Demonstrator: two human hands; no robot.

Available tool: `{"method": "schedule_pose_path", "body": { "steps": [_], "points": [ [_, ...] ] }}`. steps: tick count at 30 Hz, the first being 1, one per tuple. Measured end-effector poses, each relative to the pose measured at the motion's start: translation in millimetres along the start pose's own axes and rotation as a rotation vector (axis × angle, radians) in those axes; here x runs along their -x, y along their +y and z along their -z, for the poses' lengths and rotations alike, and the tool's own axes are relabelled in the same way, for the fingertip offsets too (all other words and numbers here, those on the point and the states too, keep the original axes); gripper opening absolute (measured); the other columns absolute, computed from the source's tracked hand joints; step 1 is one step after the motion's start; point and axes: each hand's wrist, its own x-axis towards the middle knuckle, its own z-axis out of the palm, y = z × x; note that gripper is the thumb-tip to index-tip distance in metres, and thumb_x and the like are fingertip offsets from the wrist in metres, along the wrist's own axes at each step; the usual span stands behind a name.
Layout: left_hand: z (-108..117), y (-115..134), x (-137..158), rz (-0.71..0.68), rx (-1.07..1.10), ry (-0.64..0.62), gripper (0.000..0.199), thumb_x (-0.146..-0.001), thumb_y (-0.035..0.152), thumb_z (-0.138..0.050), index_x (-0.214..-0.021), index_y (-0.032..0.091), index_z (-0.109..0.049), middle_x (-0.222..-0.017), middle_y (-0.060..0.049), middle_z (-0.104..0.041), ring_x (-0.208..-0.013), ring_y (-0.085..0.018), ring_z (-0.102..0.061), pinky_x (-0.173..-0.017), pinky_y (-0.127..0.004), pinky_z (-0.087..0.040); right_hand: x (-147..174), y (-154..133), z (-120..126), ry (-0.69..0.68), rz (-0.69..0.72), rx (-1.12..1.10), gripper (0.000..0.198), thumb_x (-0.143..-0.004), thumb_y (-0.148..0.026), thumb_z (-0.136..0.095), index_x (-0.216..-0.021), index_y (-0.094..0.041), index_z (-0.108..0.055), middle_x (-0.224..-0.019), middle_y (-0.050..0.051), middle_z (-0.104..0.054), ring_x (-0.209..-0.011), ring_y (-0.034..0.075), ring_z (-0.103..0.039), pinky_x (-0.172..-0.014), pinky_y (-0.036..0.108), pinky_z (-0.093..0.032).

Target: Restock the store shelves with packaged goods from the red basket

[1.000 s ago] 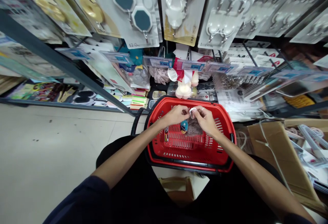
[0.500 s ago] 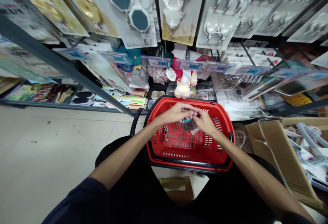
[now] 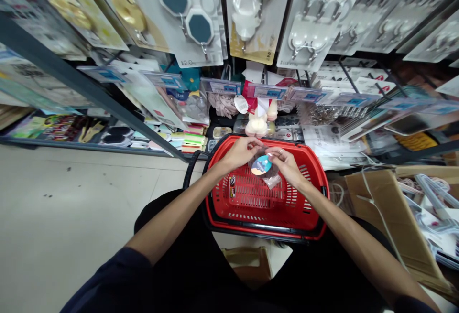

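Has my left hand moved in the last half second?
Yes: against the basket, your left hand has shifted left and slightly away from you.

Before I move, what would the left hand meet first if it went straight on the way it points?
The left hand would probably meet the labelled packet first, then the right hand; whether it already touches the packet is unclear.

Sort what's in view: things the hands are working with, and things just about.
Working with:
packet with a blue-and-cream label, between the left hand and right hand
red basket beneath them

Just about:
carded hooks hanging above
cream flower-shaped item
cardboard box at the right
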Motion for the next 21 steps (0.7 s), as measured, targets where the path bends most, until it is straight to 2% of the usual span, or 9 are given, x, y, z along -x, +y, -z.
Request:
{"method": "schedule_pose_path", "body": {
  "steps": [4, 6, 12, 14, 17, 19, 21],
  "points": [
    [-8.1, -10.5, 1.5, 0.005, 0.098, -0.273, 0.022, -0.084, 0.009, -0.063, -0.101, 0.014, -0.076, -0.099, -0.007, -0.078, -0.089, -0.017, -0.071, -0.086, -0.031, -0.055, -0.3, -1.1, 4.3, -0.022, -0.002, -0.034, 0.025, -0.075, -0.036, -0.072, -0.096, -0.022, -0.073, -0.095, 0.001, -0.073, -0.081, 0.017, -0.063, -0.075, 0.028, -0.050],
    [-14.1, -11.3, 2.8, -0.023, 0.168, -0.327, 0.021, -0.084, 0.013, -0.065, -0.104, 0.013, -0.073, -0.102, -0.008, -0.077, -0.088, -0.017, -0.071, -0.085, -0.031, -0.055, -0.1, -1.3, 6.7, -0.044, 0.006, -0.068, 0.025, -0.075, -0.030, -0.069, -0.098, -0.023, -0.074, -0.095, 0.000, -0.074, -0.082, 0.017, -0.064, -0.076, 0.028, -0.050],
    [-17.5, -12.9, -2.2, -0.017, 0.015, -0.113, 0.011, -0.086, 0.024, -0.067, -0.086, 0.014, -0.070, -0.089, -0.006, -0.074, -0.081, -0.017, -0.068, -0.076, -0.027, -0.052, 3.2, -8.0, 9.1, -0.125, 0.004, -0.157, 0.027, -0.075, -0.025, -0.060, -0.099, -0.022, -0.073, -0.097, 0.004, -0.075, -0.095, 0.023, -0.068, -0.087, 0.034, -0.053],
    [-14.7, -11.5, -4.9, 0.006, 0.099, -0.066, 0.009, -0.087, 0.023, -0.062, -0.086, 0.015, -0.067, -0.086, -0.004, -0.073, -0.079, -0.015, -0.067, -0.076, -0.026, -0.051, 4.0, -10.5, 11.0, -0.149, -0.008, -0.170, 0.035, -0.073, -0.025, -0.055, -0.104, -0.022, -0.071, -0.102, 0.006, -0.076, -0.097, 0.025, -0.069, -0.087, 0.037, -0.054],
    [-11.0, -5.0, -6.7, 0.039, 0.225, -0.010, 0.008, -0.088, 0.020, -0.058, -0.085, 0.016, -0.063, -0.079, -0.001, -0.070, -0.073, -0.012, -0.065, -0.074, -0.025, -0.049, 4.1, -12.8, 14.6, -0.195, -0.016, -0.201, 0.051, -0.074, -0.025, -0.053, -0.124, -0.023, -0.063, -0.109, 0.006, -0.076, -0.095, 0.025, -0.069, -0.085, 0.040, -0.056],
    [-9.0, 0.9, -6.1, 0.046, 0.227, -0.006, 0.010, -0.087, 0.022, -0.061, -0.082, 0.015, -0.065, -0.078, -0.001, -0.068, -0.072, -0.011, -0.062, -0.073, -0.024, -0.047, 3.5, -13.5, 15.1, -0.166, 0.011, -0.141, 0.046, -0.081, -0.031, -0.057, -0.127, -0.024, -0.061, -0.107, 0.005, -0.076, -0.094, 0.024, -0.069, -0.086, 0.039, -0.056],
    [-6.6, 6.2, -4.5, 0.034, 0.213, -0.010, 0.013, -0.086, 0.026, -0.066, -0.081, 0.014, -0.067, -0.080, -0.002, -0.068, -0.072, -0.011, -0.060, -0.071, -0.024, -0.046, 2.1, -14.0, 14.0, -0.092, 0.072, 0.019, 0.036, -0.085, -0.040, -0.066, -0.117, -0.024, -0.066, -0.104, 0.005, -0.075, -0.097, 0.023, -0.069, -0.090, 0.037, -0.055]
  ]
}}
